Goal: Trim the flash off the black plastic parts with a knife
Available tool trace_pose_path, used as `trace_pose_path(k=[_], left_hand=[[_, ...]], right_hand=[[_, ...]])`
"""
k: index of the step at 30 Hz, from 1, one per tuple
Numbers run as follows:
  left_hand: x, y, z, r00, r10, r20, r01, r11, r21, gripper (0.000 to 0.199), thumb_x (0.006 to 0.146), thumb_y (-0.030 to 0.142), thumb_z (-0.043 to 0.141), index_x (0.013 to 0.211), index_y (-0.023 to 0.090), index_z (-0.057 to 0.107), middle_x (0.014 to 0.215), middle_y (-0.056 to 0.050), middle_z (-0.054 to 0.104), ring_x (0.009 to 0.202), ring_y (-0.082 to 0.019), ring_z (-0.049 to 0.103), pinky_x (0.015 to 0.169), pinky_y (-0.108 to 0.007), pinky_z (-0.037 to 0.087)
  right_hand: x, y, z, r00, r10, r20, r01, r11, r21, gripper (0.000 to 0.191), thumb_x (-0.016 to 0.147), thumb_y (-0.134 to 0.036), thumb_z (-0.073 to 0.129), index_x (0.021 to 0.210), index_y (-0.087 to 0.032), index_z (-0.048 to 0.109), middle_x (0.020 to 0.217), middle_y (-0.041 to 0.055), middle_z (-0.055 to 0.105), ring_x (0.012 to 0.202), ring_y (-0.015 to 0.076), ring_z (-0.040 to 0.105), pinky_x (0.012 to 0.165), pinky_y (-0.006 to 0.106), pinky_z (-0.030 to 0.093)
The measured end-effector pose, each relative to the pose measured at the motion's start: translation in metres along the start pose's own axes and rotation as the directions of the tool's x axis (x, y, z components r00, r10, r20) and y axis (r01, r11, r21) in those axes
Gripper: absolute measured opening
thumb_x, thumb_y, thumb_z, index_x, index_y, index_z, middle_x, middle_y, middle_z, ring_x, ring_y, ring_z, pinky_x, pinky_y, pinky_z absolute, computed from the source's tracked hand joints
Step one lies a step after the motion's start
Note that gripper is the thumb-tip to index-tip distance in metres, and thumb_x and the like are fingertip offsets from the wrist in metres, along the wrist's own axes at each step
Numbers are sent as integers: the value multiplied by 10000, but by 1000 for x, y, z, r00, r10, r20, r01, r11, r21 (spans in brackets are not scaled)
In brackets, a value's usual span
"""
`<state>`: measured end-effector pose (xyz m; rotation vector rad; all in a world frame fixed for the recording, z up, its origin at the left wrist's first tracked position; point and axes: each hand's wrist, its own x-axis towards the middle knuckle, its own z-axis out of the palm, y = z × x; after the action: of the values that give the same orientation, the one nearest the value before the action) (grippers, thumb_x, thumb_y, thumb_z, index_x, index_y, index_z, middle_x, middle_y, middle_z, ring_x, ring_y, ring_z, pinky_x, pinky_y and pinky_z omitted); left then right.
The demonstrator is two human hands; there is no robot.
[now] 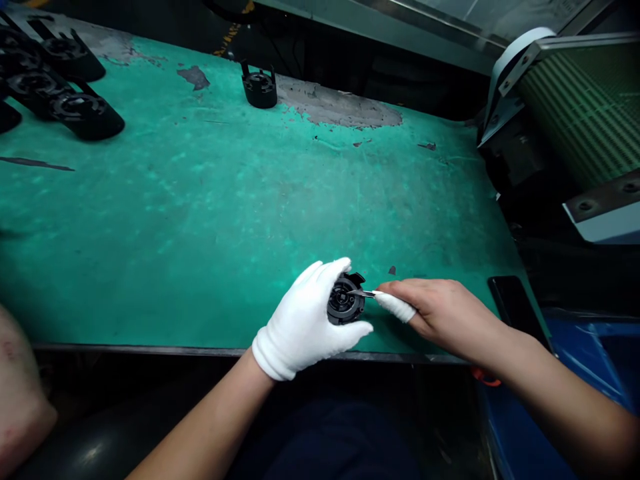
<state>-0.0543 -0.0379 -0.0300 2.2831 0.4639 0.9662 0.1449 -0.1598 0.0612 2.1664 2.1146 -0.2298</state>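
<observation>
My left hand [310, 317], in a white glove, is wrapped round a round black plastic part [345, 300] just above the table's near edge. The part's open face, with rings and a small square centre, is turned up toward me. My right hand [425, 303] is bare except for a white covering on one digit. It pinches a small pointed metal blade [361, 293], probably a craft knife, whose handle is mostly hidden by the fingers. The blade's tip lies over the inner face of the black part; whether it touches, I cannot tell.
A similar black part with upright prongs [260, 87] stands at the table's far edge. Several more [83, 113] cluster at the far left. A dark phone [517, 307] lies at right on the worn green tabletop [225, 200]. Conveyor-like machinery [585, 107] borders the right; another person's arm [20, 393] shows at left.
</observation>
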Motion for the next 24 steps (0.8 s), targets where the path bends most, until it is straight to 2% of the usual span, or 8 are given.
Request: trace_pose_path(k=[3,7,10,13,16,20,24], left_hand=[[0,0,0,1000,4,0,-4,1000,6,887,720,471,810,1432,175,372,1375,-104,553,1293,-264,521,1169,-426,406],[0,0,0,1000,2,8,-2,1000,12,884,726,479,806,1430,165,375,1373,-98,552,1287,-249,523,1167,-401,410],[0,0,0,1000,2,11,-2,1000,17,875,728,485,803,1424,160,385,1366,-100,556,1275,-247,533,1163,-396,415],[0,0,0,1000,1,8,-1,1000,18,868,726,478,806,1421,164,391,1364,-99,559,1272,-250,539,1159,-402,421],[0,0,0,1000,6,6,-6,1000,20,871,729,467,809,1427,170,381,1376,-100,556,1299,-255,525,1166,-417,416],[0,1,1,1000,12,0,-12,1000,12,814,755,428,782,1420,174,387,1365,-93,565,1306,-242,523,1188,-428,396],[0,1,1,1000,-8,-3,8,1000,8,785,771,426,765,1420,189,393,1380,-86,558,1317,-239,517,1202,-443,381]], right_hand=[[4,-4,1,1000,-12,-21,9,995,-102,387,935,-189,450,1263,-338,593,1139,9,739,1064,253,693,738,340,493],[9,-5,-3,998,-35,-54,21,968,-249,380,921,-184,467,1243,-333,603,999,-2,738,847,234,714,560,317,354],[13,-4,-6,998,-41,-54,25,961,-277,378,916,-172,477,1236,-328,605,982,-6,735,778,217,701,531,317,274],[12,-4,-9,999,-30,-19,25,972,-234,372,911,-156,488,1216,-330,610,1005,-1,743,817,216,707,541,308,268],[6,-9,-10,999,-19,42,24,990,-137,265,953,-204,474,1135,-308,637,970,15,755,865,220,709,572,290,314],[-4,-19,-6,994,-3,106,8,999,-48,213,936,-179,495,1043,-264,659,859,26,758,784,208,705,599,269,365],[-15,-24,4,996,11,91,-18,997,76,320,913,-135,484,1153,-279,639,962,26,763,856,223,714,682,282,455]])
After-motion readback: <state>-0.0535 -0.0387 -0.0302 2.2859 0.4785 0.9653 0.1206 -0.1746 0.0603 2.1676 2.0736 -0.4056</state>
